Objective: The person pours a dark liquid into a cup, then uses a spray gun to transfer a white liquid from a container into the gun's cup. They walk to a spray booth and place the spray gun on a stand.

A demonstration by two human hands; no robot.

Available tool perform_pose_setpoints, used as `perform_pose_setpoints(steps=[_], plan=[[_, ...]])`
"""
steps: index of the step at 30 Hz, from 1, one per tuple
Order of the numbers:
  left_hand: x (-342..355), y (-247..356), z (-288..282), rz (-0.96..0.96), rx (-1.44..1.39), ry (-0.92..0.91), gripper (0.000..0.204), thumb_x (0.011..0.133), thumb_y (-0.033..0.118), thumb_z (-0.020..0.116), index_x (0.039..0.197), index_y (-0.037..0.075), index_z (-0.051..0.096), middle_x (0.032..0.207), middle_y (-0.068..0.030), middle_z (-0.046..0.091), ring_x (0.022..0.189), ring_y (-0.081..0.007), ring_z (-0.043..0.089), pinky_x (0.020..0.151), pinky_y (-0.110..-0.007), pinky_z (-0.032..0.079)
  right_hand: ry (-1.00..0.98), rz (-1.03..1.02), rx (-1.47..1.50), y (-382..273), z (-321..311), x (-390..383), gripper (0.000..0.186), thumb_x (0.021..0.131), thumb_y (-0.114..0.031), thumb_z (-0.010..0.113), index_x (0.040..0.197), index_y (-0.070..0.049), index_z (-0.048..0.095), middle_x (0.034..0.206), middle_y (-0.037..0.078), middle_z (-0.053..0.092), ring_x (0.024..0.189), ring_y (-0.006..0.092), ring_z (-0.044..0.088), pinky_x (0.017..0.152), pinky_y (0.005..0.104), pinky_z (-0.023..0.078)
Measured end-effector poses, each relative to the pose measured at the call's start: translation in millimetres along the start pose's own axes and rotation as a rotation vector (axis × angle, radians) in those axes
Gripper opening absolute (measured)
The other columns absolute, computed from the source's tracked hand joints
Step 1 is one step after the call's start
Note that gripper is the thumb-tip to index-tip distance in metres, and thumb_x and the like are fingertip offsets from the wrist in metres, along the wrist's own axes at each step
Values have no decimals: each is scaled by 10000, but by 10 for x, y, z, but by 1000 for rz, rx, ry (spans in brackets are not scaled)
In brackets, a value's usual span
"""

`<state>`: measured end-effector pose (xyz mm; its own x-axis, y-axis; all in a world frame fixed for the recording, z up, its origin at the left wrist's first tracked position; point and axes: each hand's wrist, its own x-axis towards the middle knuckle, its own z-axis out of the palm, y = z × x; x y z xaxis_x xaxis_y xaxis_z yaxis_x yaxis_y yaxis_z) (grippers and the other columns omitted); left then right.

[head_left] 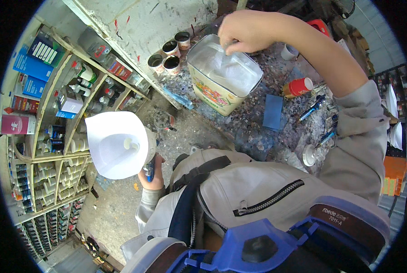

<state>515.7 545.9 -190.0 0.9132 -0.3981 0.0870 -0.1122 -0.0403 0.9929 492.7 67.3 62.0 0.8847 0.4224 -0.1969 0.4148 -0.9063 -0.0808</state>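
on the paint-spattered bench [250, 119], the flower-printed tin [212, 93] sits under the right hand [245, 32], fingers curled, pinch unclear, while the left hand [153, 176] wraps a white hopper gun [112, 148]; scooping seems underway, calling next for a level lift

On your paint-spattered desk [244, 129], you have four stained paper cups [171, 53] clustered near the wall [153, 22], a red cup [299, 87] beside a blue rectangular sheet [272, 112], and a round white lid [309, 155]. Left of you, wooden shelves [60, 157] hold a pink box [18, 124] and bottles [86, 73].
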Motion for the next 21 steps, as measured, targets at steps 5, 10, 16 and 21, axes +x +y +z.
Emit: perform_pose_setpoints(steps=[5, 10, 16, 21], plan=[[92, -93, -102, -69, -15, -94, 260, 957, -82, 714, 1206, -36, 654, 976, -114, 722, 844, -199, 704, 795, -351, 590, -34, 104, 90, -354, 98, -425, 173, 920, -188, 719, 951, -41, 804, 928, 142, 740, 888, 360, 713, 796, 473, 566], [223, -230, -130, -66, -6, -160, 298, 956, -72, 724, 1242, -36, 648, 1009, -117, 722, 858, -197, 706, 800, -353, 592, 216, 152, 93, -622, 291, -634, 212, 942, -227, 707, 919, -24, 764, 887, 176, 721, 870, 394, 708, 765, 486, 561], [458, -220, -157, -116, 62, -275, 300, 962, -63, 733, 1249, -30, 652, 1018, -108, 725, 860, -191, 708, 800, -344, 590, 447, 205, 184, -667, 246, -598, 261, 956, -250, 712, 892, 3, 715, 878, 207, 689, 861, 407, 690, 741, 505, 530], [778, -196, -191, -122, 61, -304, 291, 968, -58, 732, 1248, -32, 658, 1023, -108, 733, 857, -185, 709, 801, -337, 588, 541, 197, 78, -692, 60, -314, 215, 991, -172, 687, 900, 23, 680, 836, 175, 626, 823, 380, 637, 732, 464, 509]])
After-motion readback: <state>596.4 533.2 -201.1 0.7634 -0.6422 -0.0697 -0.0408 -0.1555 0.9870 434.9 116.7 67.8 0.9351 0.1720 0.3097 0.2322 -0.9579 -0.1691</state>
